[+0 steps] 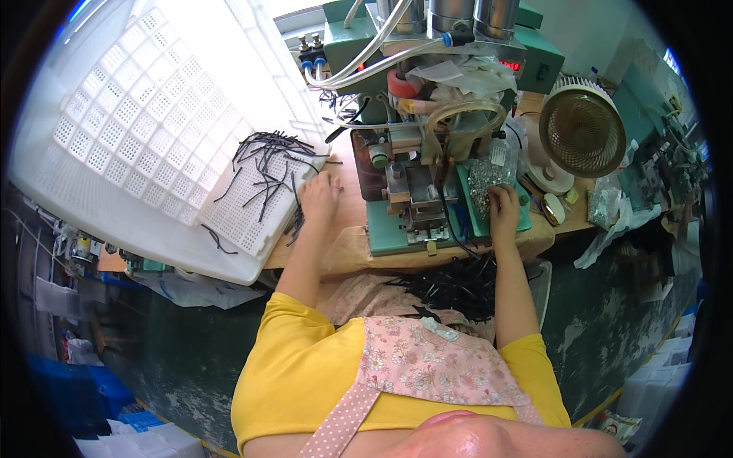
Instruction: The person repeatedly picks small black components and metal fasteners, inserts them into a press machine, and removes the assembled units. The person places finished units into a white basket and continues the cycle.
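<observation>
My left hand [319,200] is at the right edge of a white perforated plastic basket [114,137], its fingers bent together; whatever they hold is hidden. Thin black strips, like short lengths of cable [267,156], lie in a loose pile in the basket, and a few stick out past its edge beside that hand. On the right, my right hand [504,208] reaches to a clear bag of small silvery metal parts [482,179], its fingertips pinched together at the parts. Between both hands stands a bench press machine [416,191] with a metal fixture on a green base.
A round fan [583,133] stands right of the machine, near a second bag of small parts [603,208]. White air hoses [374,57] run over the machine's top. Many black strips [450,290] lie in my lap, below the table edge.
</observation>
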Available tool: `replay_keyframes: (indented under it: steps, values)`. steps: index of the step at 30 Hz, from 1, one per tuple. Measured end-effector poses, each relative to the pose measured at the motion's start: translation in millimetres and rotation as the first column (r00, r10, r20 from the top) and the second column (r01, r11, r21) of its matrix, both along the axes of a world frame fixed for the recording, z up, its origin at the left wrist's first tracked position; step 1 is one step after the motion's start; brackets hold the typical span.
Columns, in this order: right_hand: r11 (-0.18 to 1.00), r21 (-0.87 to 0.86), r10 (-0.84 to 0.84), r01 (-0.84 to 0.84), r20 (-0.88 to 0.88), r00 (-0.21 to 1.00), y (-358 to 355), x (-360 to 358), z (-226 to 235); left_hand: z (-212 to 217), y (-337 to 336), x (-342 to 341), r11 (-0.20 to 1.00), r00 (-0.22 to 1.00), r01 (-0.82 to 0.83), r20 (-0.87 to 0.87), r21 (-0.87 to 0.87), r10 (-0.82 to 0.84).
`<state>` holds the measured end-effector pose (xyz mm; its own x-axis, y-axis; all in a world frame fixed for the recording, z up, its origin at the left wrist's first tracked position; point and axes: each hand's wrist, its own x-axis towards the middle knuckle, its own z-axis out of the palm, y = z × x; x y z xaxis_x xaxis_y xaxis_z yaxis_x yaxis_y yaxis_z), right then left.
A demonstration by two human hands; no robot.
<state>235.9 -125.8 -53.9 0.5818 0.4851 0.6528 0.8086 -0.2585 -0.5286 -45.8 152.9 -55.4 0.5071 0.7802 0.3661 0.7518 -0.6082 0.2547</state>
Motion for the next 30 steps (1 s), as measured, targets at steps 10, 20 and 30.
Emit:
replay_keyframes:
  steps: [10, 20, 30]
  values:
    - [0.999, 0.017, -0.050, 0.050, -0.017, 0.999, -2.5, 0.7, -6.5, -8.8, 23.8, -19.3, 0.995, 0.989, -0.086, -0.119, 0.045, 0.091]
    - [0.992, -0.112, -0.054, 0.058, 0.044, 0.998, -3.3, -8.7, 8.8, 34.6, -10.7, -33.0, 0.999, 0.855, 0.033, 0.518, 0.008, -0.033]
    - [0.945, 0.179, 0.321, -0.274, -0.349, 0.881, 25.8, -70.1, 89.2, 51.5, -42.9, -6.4, 0.897, 0.585, 0.370, 0.811, -0.243, -0.022]
